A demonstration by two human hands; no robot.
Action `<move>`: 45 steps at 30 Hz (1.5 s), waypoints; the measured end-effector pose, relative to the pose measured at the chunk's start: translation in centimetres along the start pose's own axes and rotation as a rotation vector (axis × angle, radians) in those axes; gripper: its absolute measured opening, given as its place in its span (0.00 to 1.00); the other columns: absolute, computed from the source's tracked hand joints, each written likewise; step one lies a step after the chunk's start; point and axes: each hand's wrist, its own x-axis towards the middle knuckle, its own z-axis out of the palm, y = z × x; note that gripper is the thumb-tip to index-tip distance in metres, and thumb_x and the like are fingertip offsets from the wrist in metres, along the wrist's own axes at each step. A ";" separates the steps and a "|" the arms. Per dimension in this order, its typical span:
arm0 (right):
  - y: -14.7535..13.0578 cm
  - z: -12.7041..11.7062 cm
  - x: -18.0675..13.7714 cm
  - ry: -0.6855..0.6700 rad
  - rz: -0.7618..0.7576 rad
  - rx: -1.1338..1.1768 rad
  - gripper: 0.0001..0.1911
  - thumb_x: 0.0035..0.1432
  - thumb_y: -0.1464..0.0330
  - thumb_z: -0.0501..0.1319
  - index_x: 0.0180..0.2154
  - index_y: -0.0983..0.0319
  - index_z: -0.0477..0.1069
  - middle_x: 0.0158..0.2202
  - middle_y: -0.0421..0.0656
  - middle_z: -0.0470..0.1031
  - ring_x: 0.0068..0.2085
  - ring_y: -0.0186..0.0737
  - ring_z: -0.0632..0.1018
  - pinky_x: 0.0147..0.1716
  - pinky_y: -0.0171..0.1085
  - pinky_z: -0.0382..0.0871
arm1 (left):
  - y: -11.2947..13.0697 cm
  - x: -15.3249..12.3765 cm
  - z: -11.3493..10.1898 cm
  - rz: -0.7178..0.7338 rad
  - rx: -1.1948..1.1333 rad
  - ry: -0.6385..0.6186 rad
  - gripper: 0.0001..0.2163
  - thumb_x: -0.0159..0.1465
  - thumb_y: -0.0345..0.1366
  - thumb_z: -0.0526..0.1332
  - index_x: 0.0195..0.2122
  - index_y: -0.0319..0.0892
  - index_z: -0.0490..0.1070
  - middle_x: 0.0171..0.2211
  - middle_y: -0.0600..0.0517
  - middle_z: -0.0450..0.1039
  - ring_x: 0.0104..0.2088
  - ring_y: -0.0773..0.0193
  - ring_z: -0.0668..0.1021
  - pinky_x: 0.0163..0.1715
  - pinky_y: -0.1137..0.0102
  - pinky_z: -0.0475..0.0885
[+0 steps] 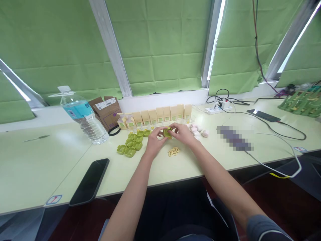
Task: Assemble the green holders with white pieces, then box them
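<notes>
Between my two hands, just above the table, is a small green cup-like piece (167, 132). My left hand (155, 140) grips it from the left and my right hand (182, 132) from the right, fingers closed around its rim. Below them lies a small heap of pale yellow, string-like loops (173, 152). Left of my hands, several similar green pieces (129, 143), shaped like little cups, stand in a cluster. Right of my right hand sit several pale pink, rounded pieces (195, 130). Behind runs a row of small cream boxes (160, 115).
A large water bottle (85, 117) and an open cardboard box (107, 113) stand at the left. A black phone (89, 180) lies near the front edge. On the right are a power strip (218, 109), cables, another phone (263, 115) and a green basket (301, 102).
</notes>
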 end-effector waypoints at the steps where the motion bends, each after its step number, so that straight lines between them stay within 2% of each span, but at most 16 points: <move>1: 0.0 0.0 0.0 0.000 -0.004 -0.003 0.07 0.61 0.65 0.63 0.41 0.58 0.77 0.39 0.40 0.82 0.31 0.36 0.77 0.35 0.36 0.69 | 0.0 0.0 0.0 -0.006 -0.009 -0.002 0.18 0.57 0.28 0.69 0.49 0.48 0.75 0.47 0.50 0.78 0.34 0.66 0.77 0.39 0.67 0.74; 27: 0.4 0.1 0.1 -0.016 0.027 0.043 0.07 0.60 0.63 0.64 0.38 0.59 0.76 0.38 0.41 0.82 0.30 0.35 0.77 0.34 0.34 0.68 | -0.2 -0.2 0.0 -0.026 -0.034 -0.020 0.18 0.57 0.28 0.69 0.49 0.48 0.76 0.45 0.50 0.79 0.36 0.64 0.78 0.43 0.64 0.76; 35: 0.4 0.2 0.2 -0.005 0.043 0.015 0.05 0.59 0.66 0.65 0.37 0.60 0.76 0.37 0.41 0.82 0.28 0.34 0.76 0.31 0.33 0.66 | 0.1 -0.2 0.0 0.035 -0.021 -0.014 0.17 0.57 0.28 0.69 0.48 0.48 0.77 0.44 0.51 0.78 0.35 0.66 0.77 0.41 0.66 0.76; 45: -0.1 0.1 0.2 0.017 0.059 -0.050 0.04 0.60 0.66 0.65 0.36 0.58 0.78 0.36 0.41 0.83 0.31 0.37 0.79 0.35 0.35 0.67 | 0.4 -0.2 -0.2 0.037 0.009 -0.016 0.17 0.57 0.30 0.70 0.47 0.49 0.78 0.41 0.51 0.79 0.33 0.65 0.78 0.40 0.65 0.76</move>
